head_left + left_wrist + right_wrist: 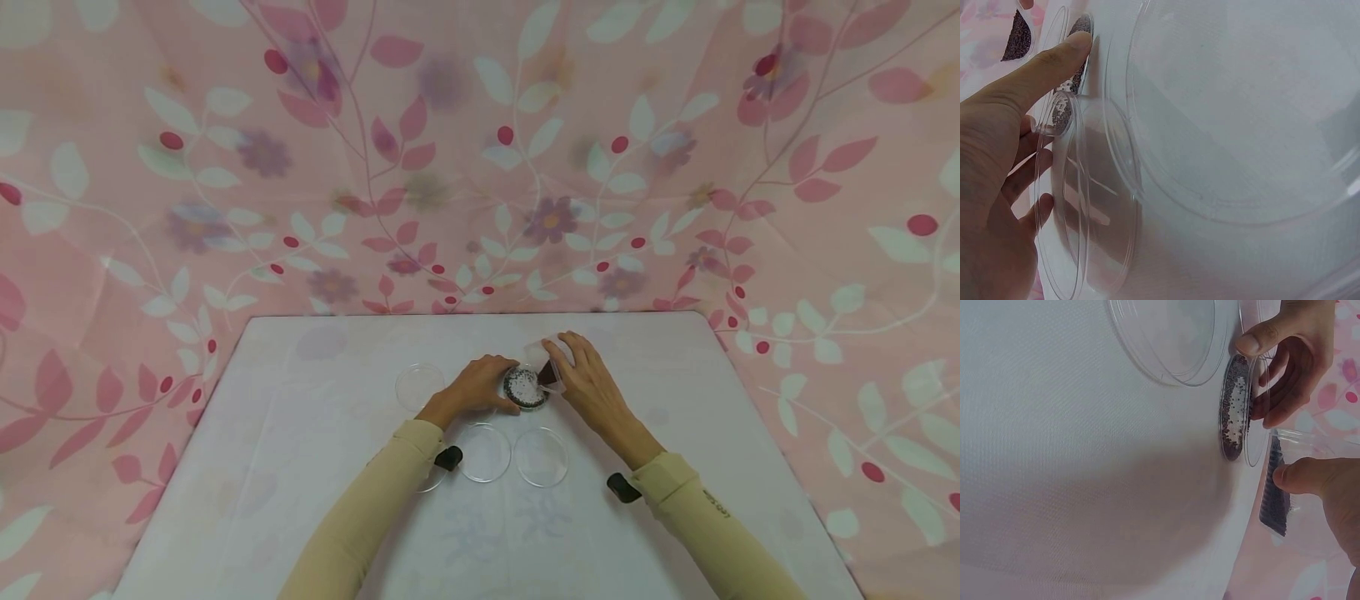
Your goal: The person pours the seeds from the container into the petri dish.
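My left hand (480, 387) holds a clear round petri dish (525, 387) from its left side, thumb at the near rim and fingers round the far side. Small dark grains lie in this dish, thickest along the edge, with a pale middle. In my right hand (592, 390) is a clear plastic box (1277, 487), gripped with the thumb on its side. Dark grains fill a wedge in one part of the box, which is tilted close over the dish's right rim. A clear round lid or dish overlaps the grain dish in the right wrist view.
Several more clear petri dishes lie on the white-covered table (315, 467): one dish (418, 387) left of my left hand, others nearer me, such as this dish (542, 457). My left forearm partly hides one. A pink floral cloth (480, 167) hangs behind the table.
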Motion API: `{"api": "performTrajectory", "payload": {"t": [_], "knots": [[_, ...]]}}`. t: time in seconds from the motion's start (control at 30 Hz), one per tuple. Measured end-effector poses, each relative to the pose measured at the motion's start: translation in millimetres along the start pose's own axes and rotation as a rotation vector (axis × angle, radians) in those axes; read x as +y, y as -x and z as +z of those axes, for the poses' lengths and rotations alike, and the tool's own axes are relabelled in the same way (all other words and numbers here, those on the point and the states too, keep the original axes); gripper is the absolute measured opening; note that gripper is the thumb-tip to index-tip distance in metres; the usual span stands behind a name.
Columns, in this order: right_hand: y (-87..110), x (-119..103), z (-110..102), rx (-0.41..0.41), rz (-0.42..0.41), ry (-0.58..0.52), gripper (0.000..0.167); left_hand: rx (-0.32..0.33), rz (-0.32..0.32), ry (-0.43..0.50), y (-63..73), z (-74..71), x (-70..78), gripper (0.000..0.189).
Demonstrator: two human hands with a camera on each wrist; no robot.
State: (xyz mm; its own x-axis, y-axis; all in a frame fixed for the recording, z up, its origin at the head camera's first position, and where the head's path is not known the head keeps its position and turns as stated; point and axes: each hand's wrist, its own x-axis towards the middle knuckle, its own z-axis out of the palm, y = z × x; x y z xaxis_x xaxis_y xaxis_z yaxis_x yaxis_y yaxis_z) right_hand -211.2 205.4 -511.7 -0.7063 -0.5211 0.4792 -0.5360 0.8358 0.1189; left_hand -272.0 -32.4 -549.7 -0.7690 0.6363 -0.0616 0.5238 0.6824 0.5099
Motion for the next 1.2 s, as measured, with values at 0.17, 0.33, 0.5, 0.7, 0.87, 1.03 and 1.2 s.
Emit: {"api": "performTrajectory", "payload": {"t": [0.17, 0.33, 0.5, 0.7, 0.87, 1.03, 1.2], "knots": [[0.3, 1.0, 0.9, 0.026, 0.006, -0.031, 0.109, 0.0, 0.0, 0.002, -0.4, -0.9, 0.2, 0.089], [0.5, 2.0, 3.0, 0.05, 0.02, -0.058, 0.104, -0.003, -0.005, -0.005, -0.5, -0.2, -0.3, 0.088], [0.5, 3.2, 3.8, 0.062, 0.044, -0.066, 0.097, 0.0, 0.003, -0.016, -0.7, 0.9, -1.0, 0.089], [0.7, 4.6, 1.6, 0.066, 0.062, -0.08, 0.107, 0.004, 0.009, -0.022, 0.0, 2.0, -2.1, 0.089], [2.7, 6.3, 0.7, 0.062, 0.091, -0.124, 0.109, 0.009, 0.014, -0.021, -0.1, 2.2, -2.5, 0.088], [6.6, 9.6, 0.3, 0.046, 0.146, -0.207, 0.109, 0.005, 0.007, -0.019, 0.2, 0.6, -1.4, 0.088], [11.3, 14.6, -0.4, 0.052, 0.197, -0.296, 0.111, -0.003, -0.003, -0.01, -0.1, 0.4, -0.5, 0.087]]}}
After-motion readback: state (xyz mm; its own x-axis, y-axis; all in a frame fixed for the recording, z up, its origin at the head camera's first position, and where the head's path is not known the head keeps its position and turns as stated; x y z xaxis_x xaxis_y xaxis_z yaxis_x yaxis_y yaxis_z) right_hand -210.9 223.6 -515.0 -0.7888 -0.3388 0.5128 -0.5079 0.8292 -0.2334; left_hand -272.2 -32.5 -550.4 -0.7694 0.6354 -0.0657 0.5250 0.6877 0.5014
